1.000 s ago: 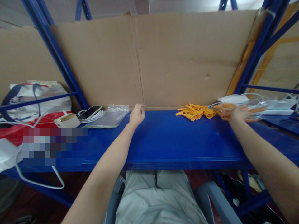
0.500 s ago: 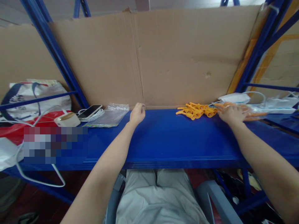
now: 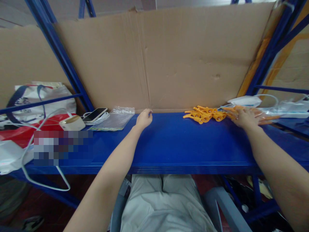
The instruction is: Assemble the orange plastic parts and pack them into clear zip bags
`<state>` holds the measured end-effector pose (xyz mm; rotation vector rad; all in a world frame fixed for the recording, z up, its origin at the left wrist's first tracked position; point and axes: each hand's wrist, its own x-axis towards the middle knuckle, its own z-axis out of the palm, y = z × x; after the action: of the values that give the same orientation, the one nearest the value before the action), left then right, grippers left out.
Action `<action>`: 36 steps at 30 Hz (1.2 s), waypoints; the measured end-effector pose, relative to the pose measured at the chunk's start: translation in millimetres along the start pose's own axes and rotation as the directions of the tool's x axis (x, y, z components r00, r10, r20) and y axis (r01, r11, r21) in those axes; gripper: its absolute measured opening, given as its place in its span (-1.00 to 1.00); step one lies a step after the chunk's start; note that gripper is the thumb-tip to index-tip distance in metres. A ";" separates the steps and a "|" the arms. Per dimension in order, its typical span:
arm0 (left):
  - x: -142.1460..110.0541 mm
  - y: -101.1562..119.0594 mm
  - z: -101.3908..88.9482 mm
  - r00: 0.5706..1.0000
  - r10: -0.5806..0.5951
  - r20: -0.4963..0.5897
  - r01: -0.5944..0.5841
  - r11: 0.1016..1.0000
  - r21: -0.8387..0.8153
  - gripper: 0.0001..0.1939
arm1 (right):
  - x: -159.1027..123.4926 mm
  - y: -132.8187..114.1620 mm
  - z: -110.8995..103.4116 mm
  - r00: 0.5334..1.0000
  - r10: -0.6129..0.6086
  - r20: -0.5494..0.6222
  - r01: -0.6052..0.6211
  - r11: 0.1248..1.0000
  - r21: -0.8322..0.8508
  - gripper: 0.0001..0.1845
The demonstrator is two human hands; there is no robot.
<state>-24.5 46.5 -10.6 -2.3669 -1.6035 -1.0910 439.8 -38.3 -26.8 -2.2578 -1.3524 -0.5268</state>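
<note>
My left hand [image 3: 144, 118] rests on the blue shelf [image 3: 169, 145] near the cardboard back wall, fingers curled shut; whether it holds anything is hidden. My right hand [image 3: 245, 117] lies flat with fingers spread on a clear bag of orange pieces [image 3: 262, 116] at the right. A loose pile of orange plastic clips [image 3: 205, 114] lies just left of that hand. A stack of empty clear bags [image 3: 113, 118] sits left of my left hand.
A phone [image 3: 94, 114] on a coiled white cable, a small white-and-gold device [image 3: 71, 122], and red and white bags [image 3: 29, 106] crowd the left end. White packets [image 3: 246, 101] and cables lie at the far right. Blue rack posts flank the cardboard [image 3: 193, 58].
My right hand has come down with the clear bag of orange pieces from just above the shelf and now lies flat on it. The left hand stays put.
</note>
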 end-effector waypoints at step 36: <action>-12.3 -62.6 -19.2 0.807 -0.588 -0.062 0.570 0.745 0.347 -0.69 | -13.9 -150.9 6.0 0.756 -0.570 0.322 0.558 0.818 0.137 -0.62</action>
<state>-89.2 56.5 -23.0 -1.7079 -2.4119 -0.7082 299.7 17.8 -11.5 -1.9430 -2.2401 -0.2817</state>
